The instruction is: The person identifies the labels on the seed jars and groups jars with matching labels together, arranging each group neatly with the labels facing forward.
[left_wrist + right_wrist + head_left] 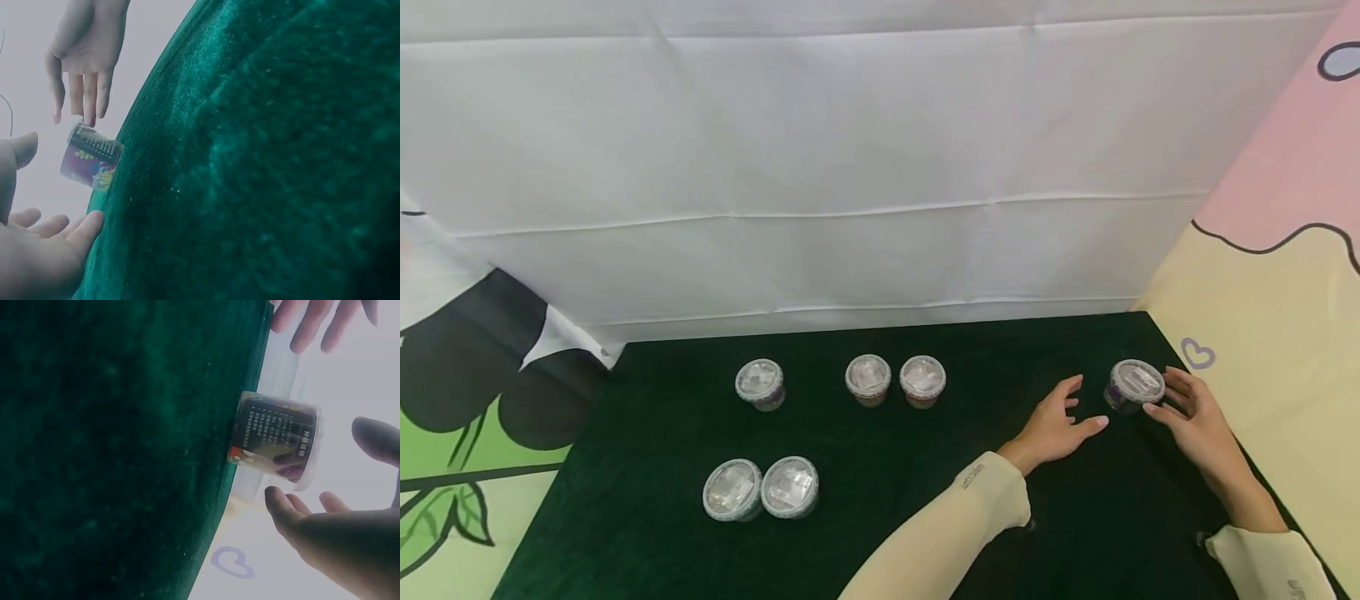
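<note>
A small lidded plastic tub [1135,385] stands on the dark green cloth at the far right. Its side carries a dark printed label with a colourful picture [275,437]. My right hand [1198,425] is at the tub's right side, fingers and thumb spread apart; the right wrist view shows space between them and the tub. Left of the same tub is my left hand [1056,425], empty, thumb and fingers parted and facing it. In the left wrist view the tub [92,156] lies between the left fingers and the right hand [90,44].
Two lidded tubs [868,379] [922,380] stand close together at the back middle. Another tub [760,383] is at back left, and a pair [732,490] [790,487] sits nearer on the left. White fabric [850,258] hangs behind the green cloth [647,433].
</note>
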### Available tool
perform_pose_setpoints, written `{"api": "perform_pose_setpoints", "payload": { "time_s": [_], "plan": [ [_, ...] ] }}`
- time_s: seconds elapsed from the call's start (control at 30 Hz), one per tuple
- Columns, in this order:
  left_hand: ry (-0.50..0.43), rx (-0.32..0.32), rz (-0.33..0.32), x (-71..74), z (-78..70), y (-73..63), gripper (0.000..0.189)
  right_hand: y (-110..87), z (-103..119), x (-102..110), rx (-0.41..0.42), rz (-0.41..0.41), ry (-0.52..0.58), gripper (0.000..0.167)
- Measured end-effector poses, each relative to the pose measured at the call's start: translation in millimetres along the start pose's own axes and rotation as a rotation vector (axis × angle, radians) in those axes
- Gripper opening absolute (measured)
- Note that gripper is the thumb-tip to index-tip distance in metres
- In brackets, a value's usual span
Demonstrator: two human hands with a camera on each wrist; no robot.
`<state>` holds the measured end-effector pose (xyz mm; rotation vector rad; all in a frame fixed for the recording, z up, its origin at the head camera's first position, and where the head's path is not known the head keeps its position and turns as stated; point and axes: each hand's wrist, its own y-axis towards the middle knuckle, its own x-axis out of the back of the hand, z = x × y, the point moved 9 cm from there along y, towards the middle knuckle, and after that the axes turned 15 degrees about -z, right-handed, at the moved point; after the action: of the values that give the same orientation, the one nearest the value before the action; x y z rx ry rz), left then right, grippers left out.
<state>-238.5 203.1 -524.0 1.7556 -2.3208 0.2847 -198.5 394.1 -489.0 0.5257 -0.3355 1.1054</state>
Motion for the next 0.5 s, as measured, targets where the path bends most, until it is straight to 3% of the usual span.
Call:
{"api": "perform_pose_setpoints", "payload": {
  "time_s": [0.5],
  "plan": [
    [0.024, 0.027, 0.028, -18.9, -2.6, 14.4, 0.07, 6.0, -6, -8, -0.069, 0.078, -0.037, 0.079]
  ]
}}
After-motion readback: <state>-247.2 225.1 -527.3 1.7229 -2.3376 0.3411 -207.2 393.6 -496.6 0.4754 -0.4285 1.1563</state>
